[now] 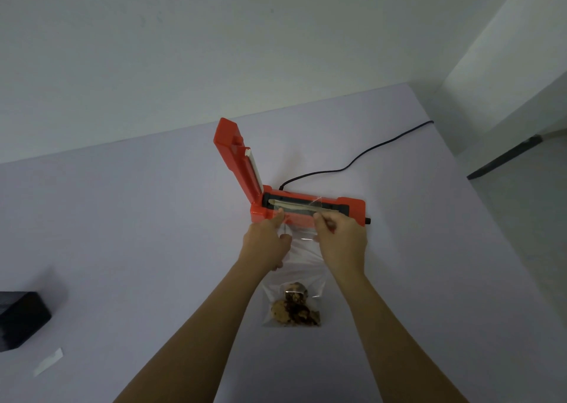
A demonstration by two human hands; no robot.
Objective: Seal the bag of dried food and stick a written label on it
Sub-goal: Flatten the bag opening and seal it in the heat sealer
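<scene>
- Clear plastic film, pinched at two points: the left hand [266, 240] grips the bag [302, 266] at the top left corner of its mouth, thumb and fingers closed on the film.
- Right hand [341, 237]: curled on the top right corner of the same mouth, so the edge is drawn flat between the two hands.
- Bag, body: lies flat on the bench [122, 233], trailing from the hands back toward the person.
- Dried food [295, 310]: brown pieces gathered at the bottom end of the bag, well apart from the mouth.
- Sealing strip [302, 207]: a pale band in a dark bed just beyond the fingertips. The mouth appears to lie across it, though the film is too transparent to say how far it overlaps.
- Sealer [310, 217]: orange, base lying crosswise on the bench, its pressing arm [236, 163] raised upright at the left end.
- Cable [352, 163]: black, runs from the rear of the sealer toward the far edge of the bench.
- Paper strip [47, 361]: white, near the left edge, probably the label; no writing can be made out.
- Black box [21, 319]: beside the strip, at the far left.
- Step in hand: positioning the mouth for sealing; no seal made yet, label not applied.
- Next move calls for: keeping the edge taut and wrinkle-free on the strip, freeing one hand, and lowering the arm firmly onto the film.
</scene>
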